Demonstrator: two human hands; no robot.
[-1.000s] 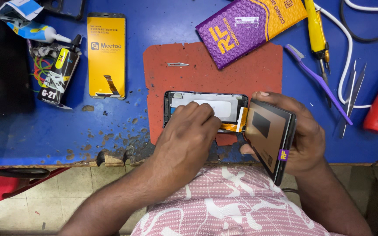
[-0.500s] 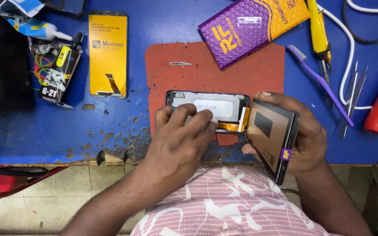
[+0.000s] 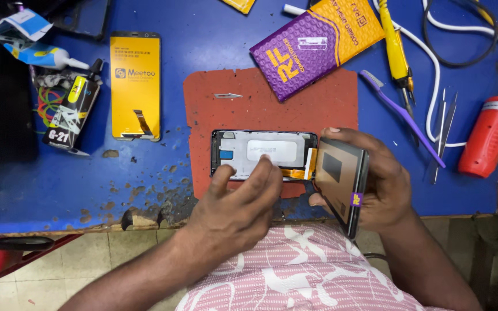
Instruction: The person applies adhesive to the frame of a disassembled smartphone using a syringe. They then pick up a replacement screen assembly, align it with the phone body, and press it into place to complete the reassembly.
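- On the red mat (image 3: 214, 98) in the middle of the blue tabletop (image 3: 191, 34) lay an open phone (image 3: 263, 151), flat, with its inside facing up.
- At the phone's right end, a thin orange strip (image 3: 304, 167) joined it to the screen (image 3: 341, 178).
- The right hand (image 3: 376, 184) held that screen tilted up on its edge, just beside the phone. Its grip was closed around the screen, thumb on one edge and fingers behind.
- The left hand (image 3: 237, 207) came in from below, palm down, wrist low. Its fingertips (image 3: 265, 161) pressed on the inside of the phone. It held nothing, and the fingers were close together.
- I think the orange strip could tear or pop loose if the right hand pulled the screen too far away or twisted it.
- I think the screen could slip and crack if the right grip went slack.
- Pushing too hard with the left fingers might slide the phone off the mat.
- A small blade (image 3: 227, 95) lay on the mat, well apart from both hands.
- A purple brush (image 3: 402, 115) and a red bottle (image 3: 485, 138) sat off to the right.
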